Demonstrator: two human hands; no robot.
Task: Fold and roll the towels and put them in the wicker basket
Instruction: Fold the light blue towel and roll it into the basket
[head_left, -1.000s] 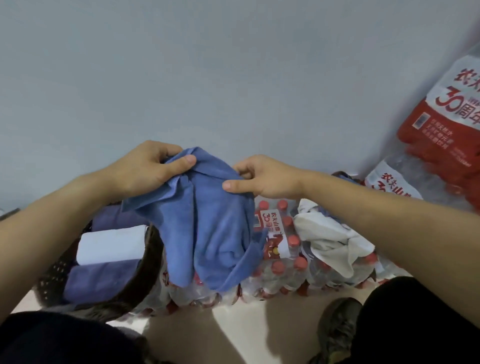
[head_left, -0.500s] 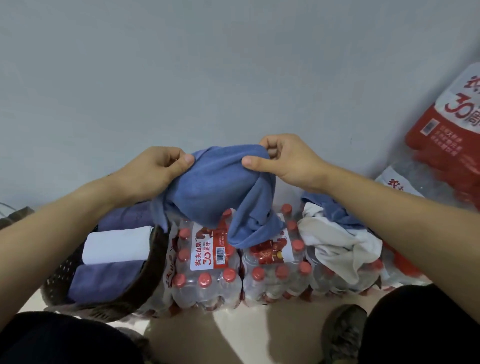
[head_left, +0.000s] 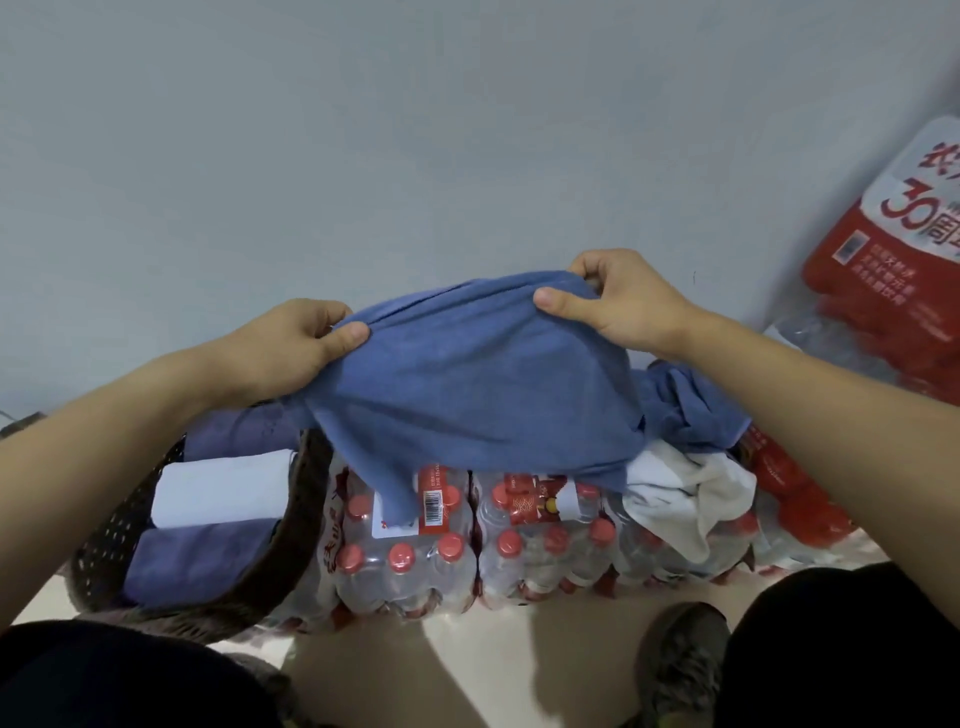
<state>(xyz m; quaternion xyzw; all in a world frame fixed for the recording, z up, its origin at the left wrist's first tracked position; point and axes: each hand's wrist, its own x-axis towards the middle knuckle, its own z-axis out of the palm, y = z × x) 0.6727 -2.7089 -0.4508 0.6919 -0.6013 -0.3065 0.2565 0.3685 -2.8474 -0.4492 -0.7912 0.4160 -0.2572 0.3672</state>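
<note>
A blue towel (head_left: 467, 395) is stretched in the air between my hands, above packs of bottled water. My left hand (head_left: 291, 353) pinches its left top corner between thumb and fingers. My right hand (head_left: 623, 306) grips the right top corner, a little higher. A dark wicker basket (head_left: 291, 566) sits at the lower left, holding three rolled towels: a purple one (head_left: 244, 431) at the back, a white one (head_left: 223, 488) in the middle, another purple one (head_left: 197, 556) in front. A crumpled white towel (head_left: 691, 493) and a blue one (head_left: 685, 410) lie on the packs to the right.
Shrink-wrapped packs of red-capped water bottles (head_left: 415, 561) fill the middle, against a pale grey wall. A stacked red-labelled pack (head_left: 893, 280) stands at the far right. My dark trouser legs and a grey shoe (head_left: 680, 670) are at the bottom on a light floor.
My hands have moved apart and the right one rose, spreading the bunched blue towel wide. Its hanging end has lifted off the bottles.
</note>
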